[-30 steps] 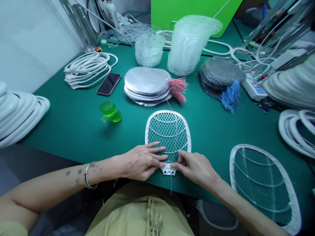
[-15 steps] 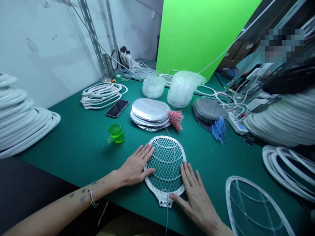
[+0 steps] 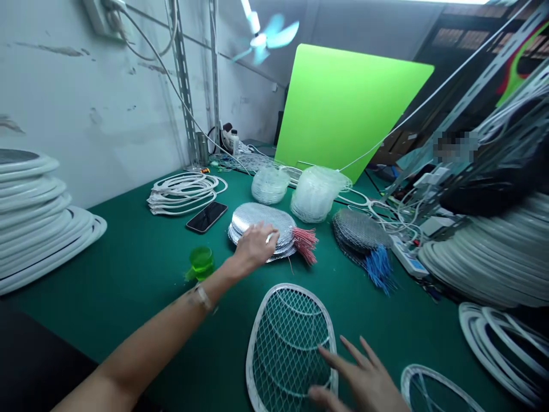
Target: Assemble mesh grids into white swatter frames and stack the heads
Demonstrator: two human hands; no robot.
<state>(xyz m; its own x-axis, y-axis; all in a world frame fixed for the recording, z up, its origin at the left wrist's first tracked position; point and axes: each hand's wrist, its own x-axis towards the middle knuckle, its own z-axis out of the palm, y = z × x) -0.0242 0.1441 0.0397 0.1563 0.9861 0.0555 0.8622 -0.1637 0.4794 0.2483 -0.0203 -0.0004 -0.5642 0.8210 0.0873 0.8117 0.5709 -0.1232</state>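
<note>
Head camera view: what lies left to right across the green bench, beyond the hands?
White frame stack, white cable bundle, smartphone, silver mesh stack, pink wires, grey mesh stack, blue wires, power strip.

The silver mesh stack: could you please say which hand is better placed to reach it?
Left, probably: the left hand is at the stack; the right hand is by the swatter frame.

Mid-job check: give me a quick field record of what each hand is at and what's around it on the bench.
left hand: at a stack of silver mesh panels with red wires; grip unclear
right hand: fingers spread, over a white racket frame with wire grid
nearby: translucent green cup, phone, grey mesh stack with blue wires
</note>
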